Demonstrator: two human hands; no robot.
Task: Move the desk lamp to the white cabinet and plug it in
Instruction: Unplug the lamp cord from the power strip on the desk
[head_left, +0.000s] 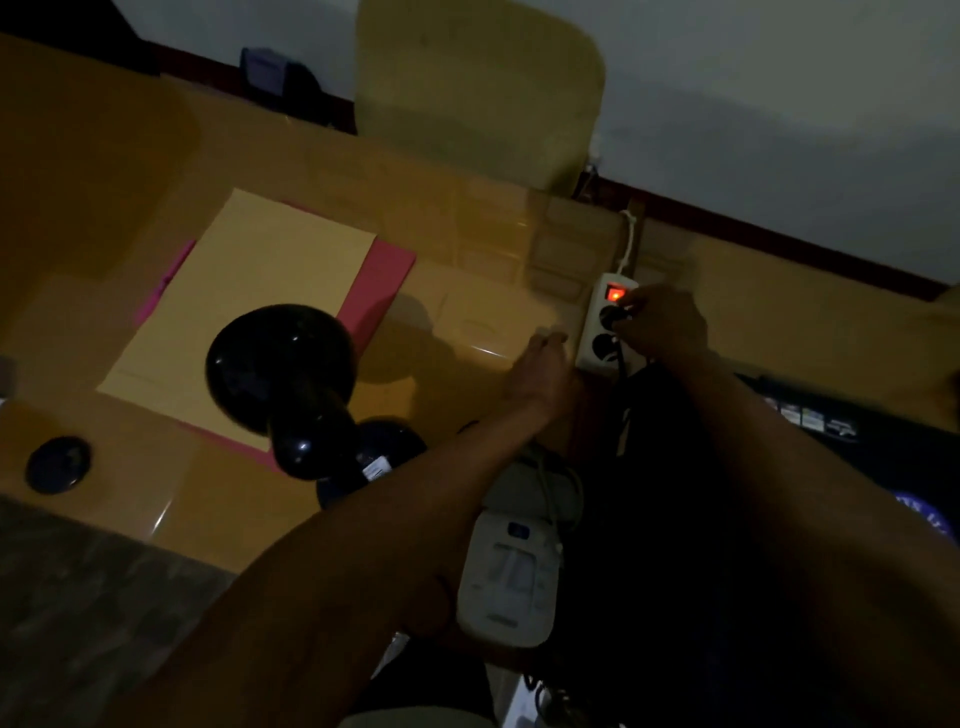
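Single head view, tilted, looking down and forward along both forearms across the cabinet top (467, 249) toward its far wall edge; close range.

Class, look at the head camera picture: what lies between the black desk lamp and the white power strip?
In the head view, the left hand rests on the tabletop between the desk lamp and the power strip.

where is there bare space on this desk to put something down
Bare desktop lies behind the yellow envelope, and between the lamp and the power strip. It is crowded at the strip, where both hands work, and around the white device with cords.
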